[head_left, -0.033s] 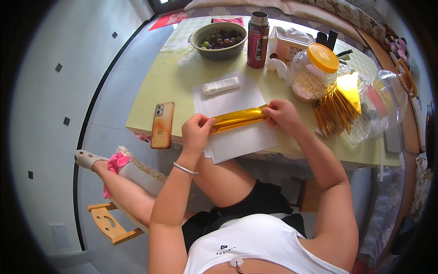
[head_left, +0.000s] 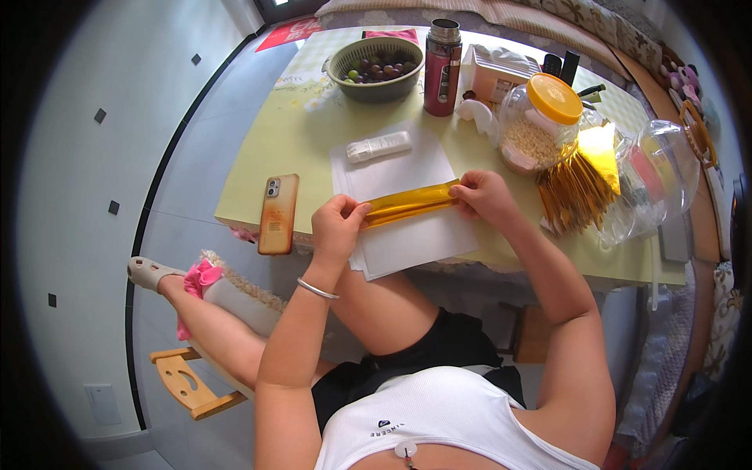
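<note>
A folded strip of shiny gold foil paper [head_left: 411, 204] stretches between my two hands, slightly tilted up toward the right. My left hand [head_left: 338, 225] pinches its left end between thumb and fingers. The right end is pinched by my right hand [head_left: 483, 196]. Beneath the strip lie white paper sheets [head_left: 399, 254], overlapping at the table's near edge. On their far part rests a white tube-shaped bottle [head_left: 379, 147]. To the right of my right hand, a fanned stack of gold foil paper [head_left: 576, 188] leans by the jar.
On the yellow table [head_left: 251, 157] lies a phone [head_left: 279, 215] at left. Farther back are a basket of grapes [head_left: 376, 92], an uncapped red flask [head_left: 443, 74] and a tissue box [head_left: 498, 74]. A yellow-lidded jar [head_left: 533, 145] and a clear plastic container [head_left: 662, 172] stand right.
</note>
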`<state>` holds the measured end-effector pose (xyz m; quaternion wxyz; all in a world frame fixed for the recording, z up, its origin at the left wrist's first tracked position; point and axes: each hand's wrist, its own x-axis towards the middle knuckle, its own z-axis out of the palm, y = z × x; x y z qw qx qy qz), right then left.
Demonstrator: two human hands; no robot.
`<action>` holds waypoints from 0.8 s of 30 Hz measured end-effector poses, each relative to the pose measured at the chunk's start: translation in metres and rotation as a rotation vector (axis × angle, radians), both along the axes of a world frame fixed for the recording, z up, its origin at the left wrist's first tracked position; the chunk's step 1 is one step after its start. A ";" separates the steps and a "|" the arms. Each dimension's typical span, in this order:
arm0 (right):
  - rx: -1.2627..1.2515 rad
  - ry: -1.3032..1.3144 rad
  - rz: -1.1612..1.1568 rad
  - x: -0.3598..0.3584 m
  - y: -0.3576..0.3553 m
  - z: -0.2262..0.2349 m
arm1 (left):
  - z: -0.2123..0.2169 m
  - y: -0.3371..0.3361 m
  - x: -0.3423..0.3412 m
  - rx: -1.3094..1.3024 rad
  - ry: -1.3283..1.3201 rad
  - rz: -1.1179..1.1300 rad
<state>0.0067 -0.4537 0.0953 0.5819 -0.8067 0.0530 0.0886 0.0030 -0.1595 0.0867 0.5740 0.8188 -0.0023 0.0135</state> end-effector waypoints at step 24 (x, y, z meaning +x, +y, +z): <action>-0.662 -0.323 0.071 -0.008 0.009 -0.002 | -0.006 -0.006 -0.005 0.733 -0.390 -0.155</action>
